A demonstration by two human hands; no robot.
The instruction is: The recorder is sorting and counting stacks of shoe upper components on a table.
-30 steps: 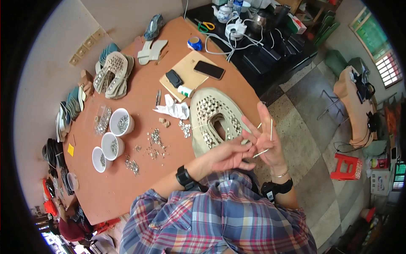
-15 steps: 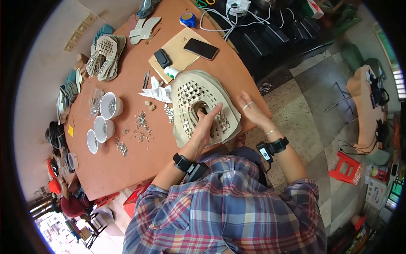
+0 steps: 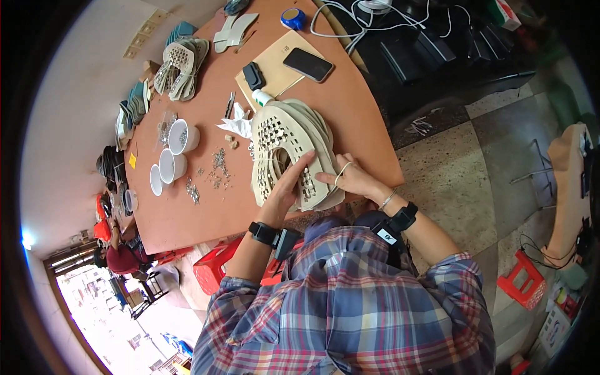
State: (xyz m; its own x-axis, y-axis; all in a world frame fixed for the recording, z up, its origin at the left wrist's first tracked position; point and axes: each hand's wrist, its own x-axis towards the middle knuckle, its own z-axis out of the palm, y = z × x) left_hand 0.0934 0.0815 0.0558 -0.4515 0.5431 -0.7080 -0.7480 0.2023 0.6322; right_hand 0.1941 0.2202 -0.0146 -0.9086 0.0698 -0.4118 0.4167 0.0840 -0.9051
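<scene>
A thick stack of cream shoe uppers (image 3: 300, 134), punched with rows of square holes, lies at the table's near edge. A thin band runs across its left side. My left hand (image 3: 289, 186) grips the inner edge by the central opening, thumb on top, its other fingers partly hidden inside. On the stack's near right side, my right hand (image 3: 355, 177) holds the outer edges, thumb above and some fingers out of sight beneath. Small shiny metal pieces sit in some of the holes near both hands.
White cups (image 3: 172, 165) stand left of loose metal bits (image 3: 219, 164). Crumpled tissue (image 3: 237, 124), a white bottle (image 3: 261, 97) and a phone (image 3: 309, 65) lie beyond the stack. More uppers (image 3: 182, 69) are piled at far left. A red stool (image 3: 522, 280) stands on the floor.
My right hand has come in from the air on the right and taken hold of the stack's edge. My left hand stays on the stack, which sits more upright. The whole view has shifted.
</scene>
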